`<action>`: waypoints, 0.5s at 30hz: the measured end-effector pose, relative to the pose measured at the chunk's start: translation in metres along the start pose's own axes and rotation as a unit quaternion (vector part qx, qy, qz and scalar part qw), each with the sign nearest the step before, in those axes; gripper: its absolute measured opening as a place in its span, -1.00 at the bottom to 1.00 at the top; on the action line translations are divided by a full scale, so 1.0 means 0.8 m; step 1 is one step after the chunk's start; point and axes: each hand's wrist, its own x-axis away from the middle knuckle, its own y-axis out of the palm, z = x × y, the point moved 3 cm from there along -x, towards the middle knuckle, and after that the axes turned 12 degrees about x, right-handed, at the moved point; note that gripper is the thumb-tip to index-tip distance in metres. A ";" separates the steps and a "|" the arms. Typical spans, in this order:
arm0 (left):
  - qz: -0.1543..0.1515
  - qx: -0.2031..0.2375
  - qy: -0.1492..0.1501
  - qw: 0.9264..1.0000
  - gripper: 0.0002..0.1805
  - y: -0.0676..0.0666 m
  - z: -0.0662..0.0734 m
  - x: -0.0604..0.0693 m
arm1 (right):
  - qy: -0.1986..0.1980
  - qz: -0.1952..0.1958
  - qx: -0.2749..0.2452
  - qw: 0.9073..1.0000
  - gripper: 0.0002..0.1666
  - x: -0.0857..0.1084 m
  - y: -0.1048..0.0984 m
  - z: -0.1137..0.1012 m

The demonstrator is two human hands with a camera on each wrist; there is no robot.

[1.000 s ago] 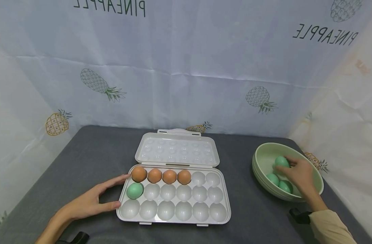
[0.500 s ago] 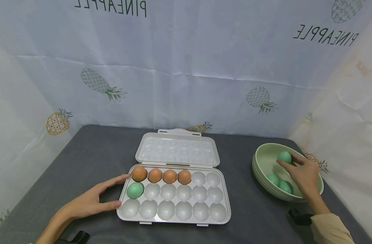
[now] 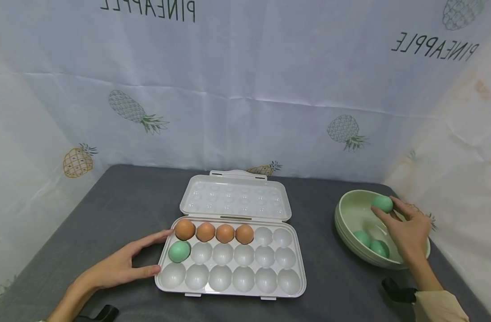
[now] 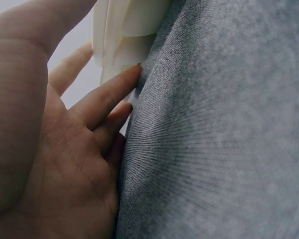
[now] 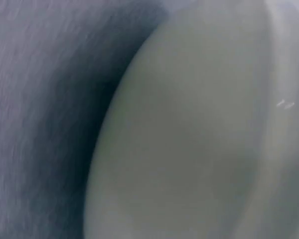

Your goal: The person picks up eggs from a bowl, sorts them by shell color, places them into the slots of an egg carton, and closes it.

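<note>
In the head view my right hand (image 3: 410, 230) pinches a green egg (image 3: 382, 204) between thumb and fingertips, over the far part of a pale green bowl (image 3: 352, 205). Two more green eggs, one of them the nearer egg (image 3: 379, 248), lie at the bowl's bottom. My left hand (image 3: 112, 266) touches the left edge of a white egg tray (image 3: 229, 290) with its fingers spread. Brown eggs, such as the leftmost brown egg (image 3: 185, 229), fill part of the tray's back row. One green egg (image 3: 179, 251) sits in the middle row's left cup. The right wrist view shows only the bowl's outside.
The tray's lid (image 3: 235, 197) lies folded back behind it. Under everything spreads a dark grey tablecloth (image 3: 124, 201). A pale curtain (image 3: 245, 134) with pineapple prints closes off the back and sides. The green bowl appears stacked on another bowl.
My right hand has lifted one green egg from among the others and moved it up and slightly right. My left hand keeps its place at the tray's edge.
</note>
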 end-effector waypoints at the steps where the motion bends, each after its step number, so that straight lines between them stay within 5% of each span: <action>1: 0.000 0.000 -0.001 1.000 -0.19 0.000 0.000 0.000 | 0.000 0.005 -0.010 1.000 -0.39 0.002 0.000 -0.002; 6: 0.002 -0.003 0.000 1.000 -0.20 0.001 0.001 0.000 | -0.053 0.032 -0.077 0.995 -0.43 0.014 0.005 -0.033; 15: 0.005 0.002 0.009 1.000 -0.20 0.002 0.000 0.001 | -0.167 -0.006 -0.152 0.974 -0.42 0.053 0.024 -0.123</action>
